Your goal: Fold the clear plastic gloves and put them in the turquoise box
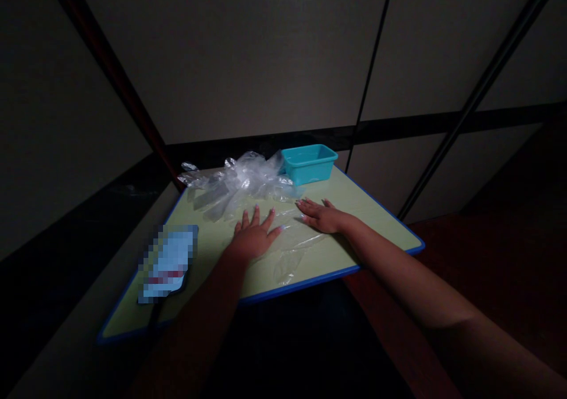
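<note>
A thin clear plastic sheet or glove (292,239) lies flat on the pale yellow tabletop, its exact outline hard to make out. My left hand (254,236) rests palm down at its left side with the fingers spread. At its right side lies my right hand (322,216), also palm down, fingers stretched out and pointing left. Neither hand grips anything. Just beyond my hands is a loose pile of crumpled clear plastic gloves (245,180). A turquoise rectangular basket (312,166) stands upright behind my right hand, beside the pile.
The small table (385,234) has a blue edge. A phone-like device with a blurred screen (170,263) lies near its left edge. Behind the table rise pale panels (266,56) with dark strips. Reddish floor (465,263) shows at the right.
</note>
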A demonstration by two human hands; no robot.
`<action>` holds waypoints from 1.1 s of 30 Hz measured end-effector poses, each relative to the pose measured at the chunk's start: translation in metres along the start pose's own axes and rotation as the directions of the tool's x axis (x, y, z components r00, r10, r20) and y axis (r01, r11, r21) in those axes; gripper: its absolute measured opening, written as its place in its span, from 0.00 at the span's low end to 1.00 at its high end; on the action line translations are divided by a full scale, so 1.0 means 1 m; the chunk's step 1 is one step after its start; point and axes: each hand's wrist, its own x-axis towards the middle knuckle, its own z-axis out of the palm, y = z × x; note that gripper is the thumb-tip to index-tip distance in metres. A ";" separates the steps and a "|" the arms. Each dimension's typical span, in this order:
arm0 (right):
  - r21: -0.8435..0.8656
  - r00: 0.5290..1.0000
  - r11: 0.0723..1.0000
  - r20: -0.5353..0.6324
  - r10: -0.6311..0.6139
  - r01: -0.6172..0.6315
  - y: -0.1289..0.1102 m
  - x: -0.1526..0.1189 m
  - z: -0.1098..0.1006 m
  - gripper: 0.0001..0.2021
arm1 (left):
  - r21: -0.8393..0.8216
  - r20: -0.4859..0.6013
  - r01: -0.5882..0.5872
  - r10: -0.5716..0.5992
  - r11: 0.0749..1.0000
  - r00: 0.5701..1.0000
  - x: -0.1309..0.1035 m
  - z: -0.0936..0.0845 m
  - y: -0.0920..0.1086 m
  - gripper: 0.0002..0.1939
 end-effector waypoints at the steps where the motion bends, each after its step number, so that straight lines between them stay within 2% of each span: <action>1: -0.001 1.000 1.000 0.000 -0.002 0.002 0.000 0.000 0.000 0.30 | -0.004 0.003 0.014 -0.014 1.000 1.000 0.000 -0.001 0.000 0.35; 5: -0.002 1.000 1.000 -0.001 -0.005 0.005 0.001 0.000 0.001 0.30 | -0.016 0.015 0.073 -0.073 0.997 0.997 -0.001 -0.004 -0.001 0.36; 7: -0.003 1.000 1.000 0.003 -0.004 0.004 0.001 0.000 0.000 0.30 | -0.006 -0.011 0.058 -0.058 0.998 0.998 -0.002 -0.006 0.000 0.36; 12: 0.001 1.000 1.000 0.002 -0.003 0.003 0.000 -0.001 0.000 0.30 | 0.051 -0.120 -0.131 0.136 0.990 0.983 -0.005 -0.012 0.007 0.33; 15: -0.006 1.000 1.000 0.004 0.004 -0.004 -0.002 -0.002 -0.001 0.30 | 0.050 -0.118 -0.297 0.300 0.954 0.946 -0.006 -0.013 0.013 0.31; 17: -0.007 1.000 1.000 0.008 0.008 -0.008 -0.003 -0.002 -0.002 0.30 | 0.041 -0.107 -0.353 0.355 0.935 0.929 -0.005 -0.012 0.016 0.30; 24: -0.013 1.000 1.000 -0.003 -0.002 0.002 -0.001 -0.001 0.000 0.30 | 0.024 -0.037 -0.272 0.272 0.962 0.961 0.000 -0.002 0.013 0.32; 28: -0.021 1.000 1.000 -0.009 0.003 -0.003 -0.001 -0.001 0.000 0.30 | 0.026 -0.006 -0.261 0.261 0.965 0.965 0.000 0.000 0.013 0.34; 33: -0.036 0.991 0.999 -0.130 -0.021 0.016 -0.009 -0.003 -0.001 0.30 | 0.028 -0.008 -0.253 0.254 0.967 0.967 0.001 0.000 0.013 0.35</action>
